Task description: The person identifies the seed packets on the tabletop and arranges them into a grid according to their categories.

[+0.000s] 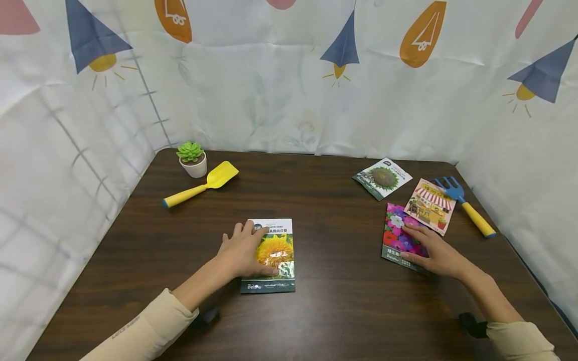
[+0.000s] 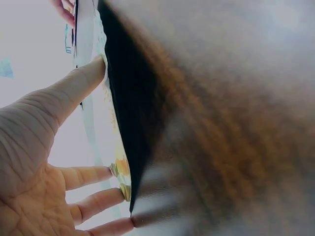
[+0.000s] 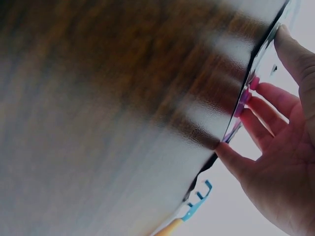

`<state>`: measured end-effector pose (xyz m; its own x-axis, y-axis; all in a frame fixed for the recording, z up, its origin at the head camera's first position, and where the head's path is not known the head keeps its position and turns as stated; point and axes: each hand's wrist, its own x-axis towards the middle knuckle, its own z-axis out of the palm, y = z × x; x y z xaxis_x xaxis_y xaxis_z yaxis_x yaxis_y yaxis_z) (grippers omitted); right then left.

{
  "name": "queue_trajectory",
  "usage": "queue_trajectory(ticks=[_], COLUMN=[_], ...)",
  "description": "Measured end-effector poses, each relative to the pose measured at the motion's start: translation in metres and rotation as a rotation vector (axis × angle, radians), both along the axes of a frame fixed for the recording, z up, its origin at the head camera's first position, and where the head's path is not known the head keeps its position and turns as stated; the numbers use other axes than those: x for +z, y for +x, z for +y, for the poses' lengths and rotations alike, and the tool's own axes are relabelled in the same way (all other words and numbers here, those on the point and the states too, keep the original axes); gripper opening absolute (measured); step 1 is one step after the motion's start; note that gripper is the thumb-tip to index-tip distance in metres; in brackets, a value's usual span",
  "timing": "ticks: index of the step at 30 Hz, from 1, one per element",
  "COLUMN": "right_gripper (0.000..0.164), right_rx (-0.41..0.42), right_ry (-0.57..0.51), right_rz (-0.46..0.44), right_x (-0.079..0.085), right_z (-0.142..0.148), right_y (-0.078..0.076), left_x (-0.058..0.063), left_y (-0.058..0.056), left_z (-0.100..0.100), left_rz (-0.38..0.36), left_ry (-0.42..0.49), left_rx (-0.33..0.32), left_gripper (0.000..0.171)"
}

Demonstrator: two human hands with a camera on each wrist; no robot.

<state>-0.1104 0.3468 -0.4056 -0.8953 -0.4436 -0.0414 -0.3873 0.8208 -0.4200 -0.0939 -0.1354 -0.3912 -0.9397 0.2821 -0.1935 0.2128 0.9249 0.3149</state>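
In the head view a seed packet with a yellow sunflower (image 1: 274, 250) lies flat on the dark table, under my left hand (image 1: 241, 253). The fingers of that hand are spread, and in the left wrist view the thumb (image 2: 81, 81) and fingertips touch the packet's face. Over on the right, my right hand (image 1: 435, 251) rests on a seed packet with pink and red flowers (image 1: 395, 235), partly covering it. Its fingers (image 3: 263, 115) stretch out onto that packet in the right wrist view, with the little finger reaching the table beside it.
Beyond the right hand lie an orange packet with a shop picture (image 1: 431, 205) and a white-and-green packet (image 1: 384, 179). A blue hand fork with yellow handle (image 1: 471, 210) touches the orange one. Back left are a yellow trowel (image 1: 203, 185) and a potted succulent (image 1: 193, 160).
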Motion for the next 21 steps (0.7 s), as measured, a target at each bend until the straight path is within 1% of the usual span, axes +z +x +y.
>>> queue_trajectory(ticks=[5, 13, 17, 21], right_gripper=[0.071, 0.072, 0.072, 0.073], right_rx=[-0.01, -0.011, -0.017, -0.026], right_ry=[0.013, 0.011, 0.021, 0.024], right_rz=[-0.009, -0.022, -0.031, -0.043], right_x=[0.0, 0.0, 0.0, 0.001], right_z=[0.001, 0.001, 0.0, -0.001], right_y=[0.0, -0.001, -0.002, -0.002], left_x=[0.0, -0.002, -0.001, 0.0], left_y=[0.006, 0.014, 0.017, 0.017], left_z=[-0.004, -0.01, -0.011, -0.012], left_rz=[0.015, 0.014, 0.017, 0.002], left_ry=[-0.001, 0.008, 0.008, 0.016], left_rx=[0.004, 0.018, 0.012, 0.007], left_gripper=[0.107, 0.106, 0.105, 0.106])
